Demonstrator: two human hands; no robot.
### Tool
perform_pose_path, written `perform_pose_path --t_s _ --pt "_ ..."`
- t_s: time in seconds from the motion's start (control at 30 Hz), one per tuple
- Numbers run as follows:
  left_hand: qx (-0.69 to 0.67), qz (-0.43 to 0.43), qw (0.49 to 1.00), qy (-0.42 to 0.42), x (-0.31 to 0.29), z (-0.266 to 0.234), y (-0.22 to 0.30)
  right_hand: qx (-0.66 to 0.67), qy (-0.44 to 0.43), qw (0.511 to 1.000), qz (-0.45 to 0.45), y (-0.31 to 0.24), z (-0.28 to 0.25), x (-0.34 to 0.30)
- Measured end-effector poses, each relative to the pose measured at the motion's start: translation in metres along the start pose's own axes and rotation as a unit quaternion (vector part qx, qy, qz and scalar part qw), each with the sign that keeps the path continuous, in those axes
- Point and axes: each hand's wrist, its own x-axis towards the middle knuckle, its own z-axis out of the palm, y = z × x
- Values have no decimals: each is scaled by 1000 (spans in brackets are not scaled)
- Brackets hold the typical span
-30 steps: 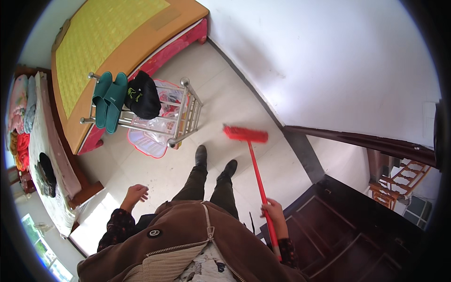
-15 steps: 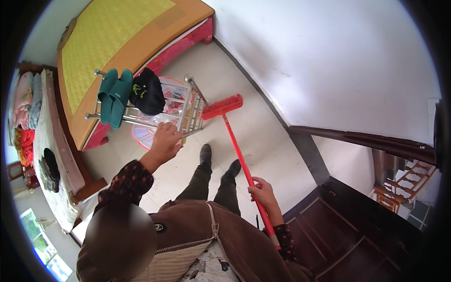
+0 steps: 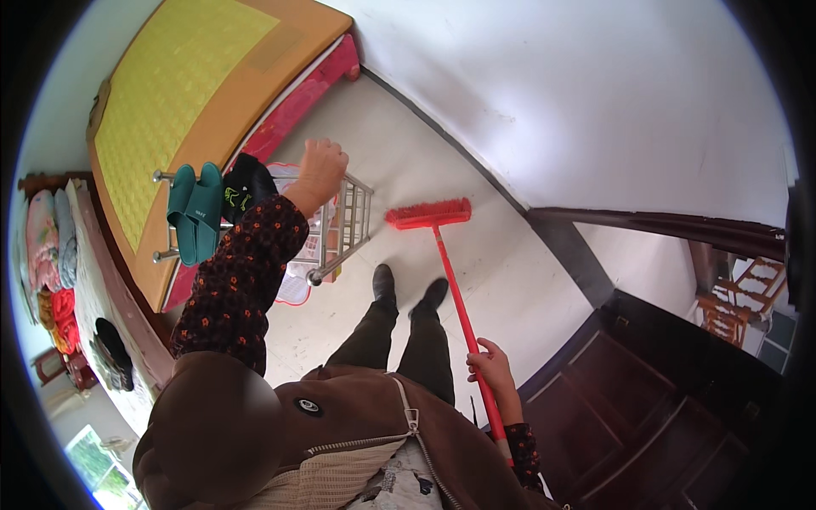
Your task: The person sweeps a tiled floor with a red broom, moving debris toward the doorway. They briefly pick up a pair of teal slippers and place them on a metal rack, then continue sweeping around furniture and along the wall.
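Looking down through the head view, we find the left hand (image 3: 319,172) now up at the far corner of the metal rack (image 3: 342,260), whereas half a second ago it hovers over the near side. Its fingers are curled narrow and hide the corner post, so they seem to be holding it, though we cannot be sure. The right hand (image 3: 491,370) wraps its fingers around the handle of the red broom (image 3: 429,214). The broom's head now lies on the floor beyond the boots (image 3: 385,283), apart from the rack it overlaps before. Both our hands thus appear occupied. For markings, we see small pale lettering on the green slippers (image 3: 202,223), a yellow-green emblem on the black cap (image 3: 248,189) and a round jacket badge (image 3: 308,408).
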Motion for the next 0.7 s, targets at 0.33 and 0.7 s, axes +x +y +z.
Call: perform_pose_path --t_s 0.33,0.7 --pt "31 0 997 -74 25 23 -46 134 -82 986 62 -1 -14 13" --pt "-22 -2 998 -66 90 32 -117 25 -38 997 61 -68 29 -12"
